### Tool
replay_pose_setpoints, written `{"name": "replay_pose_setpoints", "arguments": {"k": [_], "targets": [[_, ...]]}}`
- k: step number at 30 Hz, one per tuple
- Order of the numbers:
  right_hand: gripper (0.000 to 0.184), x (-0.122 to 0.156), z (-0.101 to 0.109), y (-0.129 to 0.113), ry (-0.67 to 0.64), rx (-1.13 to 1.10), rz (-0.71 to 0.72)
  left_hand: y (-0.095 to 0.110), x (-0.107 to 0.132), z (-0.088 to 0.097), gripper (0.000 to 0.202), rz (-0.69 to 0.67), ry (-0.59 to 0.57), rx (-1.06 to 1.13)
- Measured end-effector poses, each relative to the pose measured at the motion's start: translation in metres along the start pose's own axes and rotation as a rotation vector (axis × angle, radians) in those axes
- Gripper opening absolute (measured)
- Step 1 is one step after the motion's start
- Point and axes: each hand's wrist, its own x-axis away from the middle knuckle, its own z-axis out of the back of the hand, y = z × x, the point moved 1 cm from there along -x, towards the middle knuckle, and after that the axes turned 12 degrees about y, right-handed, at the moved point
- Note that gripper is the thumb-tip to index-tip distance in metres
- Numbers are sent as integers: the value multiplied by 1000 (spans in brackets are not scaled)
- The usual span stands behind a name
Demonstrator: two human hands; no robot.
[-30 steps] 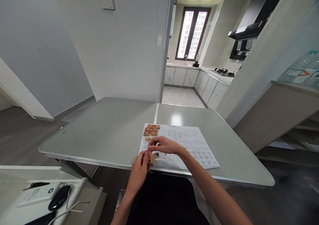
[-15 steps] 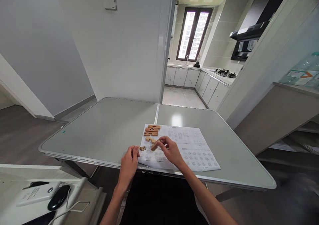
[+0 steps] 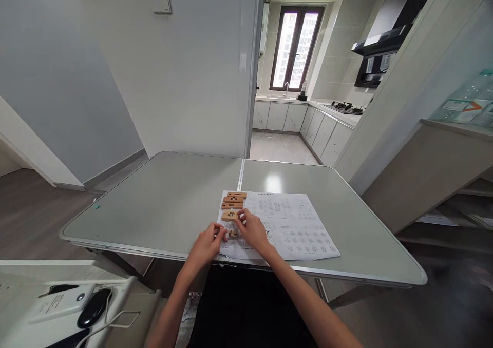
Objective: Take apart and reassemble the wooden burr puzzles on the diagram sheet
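Several small wooden puzzle pieces [image 3: 233, 200] lie in a stack at the far left corner of a printed instruction sheet [image 3: 292, 225] on the grey table [image 3: 162, 199]. A separate wooden piece [image 3: 230, 215] rests just nearer to me. My right hand [image 3: 252, 230] has its fingertips on that piece. My left hand [image 3: 208, 243] sits at the sheet's left edge, fingers pinched on a small wooden block [image 3: 232, 233] between the two hands.
A side stand at lower left holds a white power bank [image 3: 61, 302], a black mouse [image 3: 92, 307] and a white cable. An open doorway to a kitchen lies beyond the table. A wooden counter [image 3: 442, 168] stands to the right.
Both hands came together again near the sheet's left corner. The right hand set a piece down beside the stack, and the left hand moved right towards it with its small block.
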Motion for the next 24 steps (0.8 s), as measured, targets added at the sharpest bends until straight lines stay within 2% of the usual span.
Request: {"name": "replay_pose_setpoints", "arguments": {"k": [6, 11, 14, 19, 21, 24], "targets": [[20, 0, 4, 1, 37, 3, 11, 0, -34, -7, 32, 12, 69, -164], [27, 20, 30, 14, 80, -91, 22, 1, -35, -11, 32, 44, 184, -323], [29, 37, 59, 30, 105, -124, 20, -3, -30, -3, 37, 33, 234, -355], [32, 55, 104, 62, 197, -106, -40, -21, -35, 21, 34, 5, 320, -347], [33, 57, 110, 69, 225, -99, -52, -28, -40, 28, 31, -21, 310, -309], [33, 59, 109, 70, 249, -84, -35, -33, -42, 34, 35, -48, 297, -230]]}}
